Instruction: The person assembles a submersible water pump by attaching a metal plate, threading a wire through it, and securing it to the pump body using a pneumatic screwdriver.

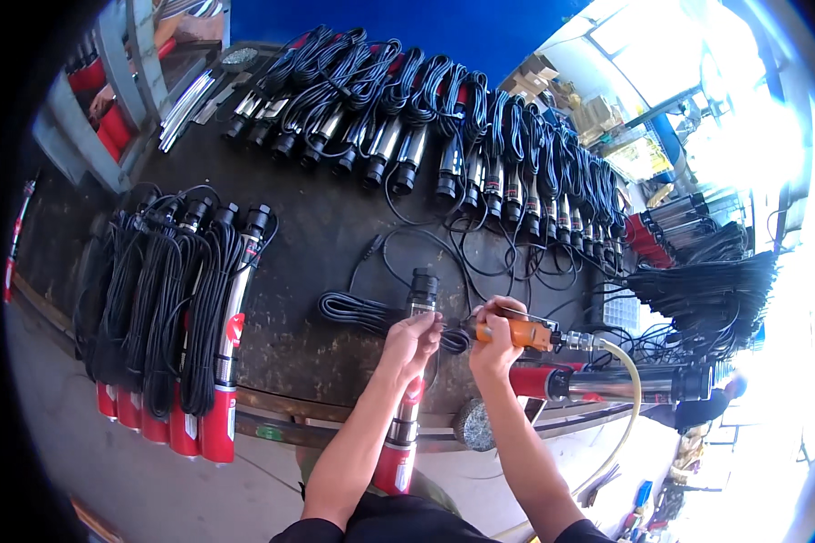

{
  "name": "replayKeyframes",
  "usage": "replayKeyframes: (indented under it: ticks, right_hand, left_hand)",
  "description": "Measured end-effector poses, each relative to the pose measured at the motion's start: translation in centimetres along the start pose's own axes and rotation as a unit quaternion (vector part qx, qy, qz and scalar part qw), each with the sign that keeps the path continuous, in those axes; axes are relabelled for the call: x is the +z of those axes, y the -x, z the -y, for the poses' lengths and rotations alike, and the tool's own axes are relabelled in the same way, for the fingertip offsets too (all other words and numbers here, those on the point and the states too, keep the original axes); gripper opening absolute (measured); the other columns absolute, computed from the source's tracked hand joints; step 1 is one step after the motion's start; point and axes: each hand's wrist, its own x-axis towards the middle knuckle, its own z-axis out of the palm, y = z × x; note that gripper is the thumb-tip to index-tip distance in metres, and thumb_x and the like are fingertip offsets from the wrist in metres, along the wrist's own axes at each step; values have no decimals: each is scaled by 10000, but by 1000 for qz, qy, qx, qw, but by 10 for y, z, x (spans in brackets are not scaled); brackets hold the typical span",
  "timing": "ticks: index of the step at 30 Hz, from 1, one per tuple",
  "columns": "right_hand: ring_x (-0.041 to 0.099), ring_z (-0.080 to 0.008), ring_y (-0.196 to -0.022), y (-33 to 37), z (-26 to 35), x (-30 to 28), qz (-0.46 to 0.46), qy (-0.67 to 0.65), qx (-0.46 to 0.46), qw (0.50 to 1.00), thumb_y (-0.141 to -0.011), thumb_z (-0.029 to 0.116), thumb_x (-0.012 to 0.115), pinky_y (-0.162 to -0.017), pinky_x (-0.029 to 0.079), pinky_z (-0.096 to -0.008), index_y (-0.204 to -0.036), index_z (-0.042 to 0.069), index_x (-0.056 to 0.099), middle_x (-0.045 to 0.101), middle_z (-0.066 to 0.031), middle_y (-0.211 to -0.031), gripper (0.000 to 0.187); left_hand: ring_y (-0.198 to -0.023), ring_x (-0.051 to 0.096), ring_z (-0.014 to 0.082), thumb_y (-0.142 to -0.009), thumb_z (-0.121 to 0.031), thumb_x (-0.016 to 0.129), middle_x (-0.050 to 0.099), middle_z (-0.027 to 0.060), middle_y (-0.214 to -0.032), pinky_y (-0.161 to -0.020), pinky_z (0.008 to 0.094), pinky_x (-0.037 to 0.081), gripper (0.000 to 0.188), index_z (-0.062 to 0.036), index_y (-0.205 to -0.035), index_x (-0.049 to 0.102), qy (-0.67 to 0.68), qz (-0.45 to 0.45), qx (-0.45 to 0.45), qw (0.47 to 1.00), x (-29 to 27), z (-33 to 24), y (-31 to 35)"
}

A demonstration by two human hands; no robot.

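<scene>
My left hand [414, 340] grips a long submersible pump [408, 398] with a steel body, red lower end and black top cap, lying lengthwise across the near edge of the dark workbench [321, 271]. My right hand [495, 339] holds an orange pneumatic screwdriver [527, 333] with its tip pointed left at the pump's upper part. A pale air hose [627, 398] runs from the tool's rear down to the right. A coil of black cable [362, 312] lies just left of the pump top.
Several red-ended pumps with coiled black cables [177, 317] lie at the left. A long row of cable-wrapped pumps [444, 136] lines the far edge. Another pump [607, 385] lies sideways at the right, near a bundle of black cables [706, 290]. A person's arm [158, 41] shows at the top left.
</scene>
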Motion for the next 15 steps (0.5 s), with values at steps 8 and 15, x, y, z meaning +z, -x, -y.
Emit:
replayKeyframes:
  ticks: [8, 15]
  right_hand:
    - [538, -185, -733, -4, 0, -1, -21, -32, 5, 999, -740, -32, 534, -790, 481, -368, -976, 10, 587, 583, -117, -908, 245]
    - [549, -191, -746, -2, -12, 0, 18, -7, -13, 1000, -733, -35, 545, -793, 486, -367, -983, 21, 576, 586, -117, -923, 259]
  left_hand:
    - [-697, 602, 135, -989, -98, 610, 641, 81, -845, -584, 229, 482, 142, 38, -1027, 625, 99, -9, -39, 994, 0, 8, -1]
    - [-589, 594, 127, -968, -176, 670, 645, 57, -730, -493, 215, 475, 182, -4, -917, 644, 145, -55, -67, 986, -4, 15, -17]
